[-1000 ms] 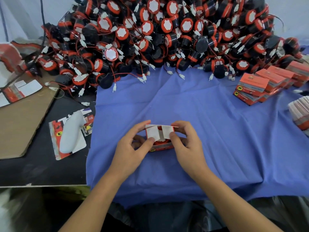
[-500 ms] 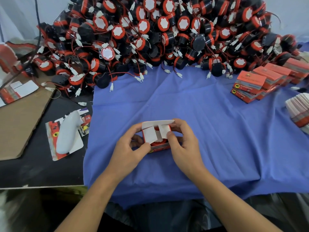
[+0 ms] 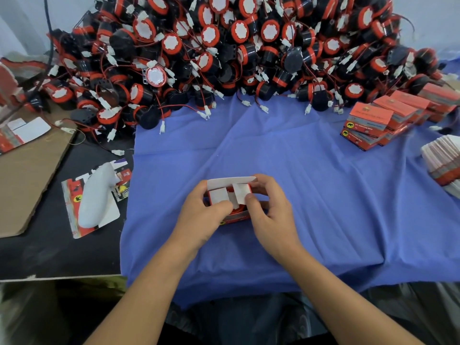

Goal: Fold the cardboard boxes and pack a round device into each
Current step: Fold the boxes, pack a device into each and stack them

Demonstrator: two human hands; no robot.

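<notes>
A small red cardboard box (image 3: 234, 216) sits on the blue cloth (image 3: 311, 195) in front of me, its white inner flaps turned up. Inside it I see the red rim of a round device (image 3: 236, 209). My left hand (image 3: 201, 215) grips the box's left side, thumb pressing the left flap. My right hand (image 3: 268, 210) grips the right side, thumb pinching the right flap, fingers behind the long top flap. A big heap of round black-and-red devices (image 3: 224, 51) with wires fills the back of the table.
Closed red boxes (image 3: 388, 118) are stacked at the right back. A stack of flat box blanks (image 3: 443, 160) lies at the right edge. A white handle-shaped tool (image 3: 97, 195) rests on a flat blank at the left, beside brown cardboard (image 3: 27, 170).
The two side flaps have been pushed further down over the device. The long top flap has tilted forward over them. Both hands stay on the box.
</notes>
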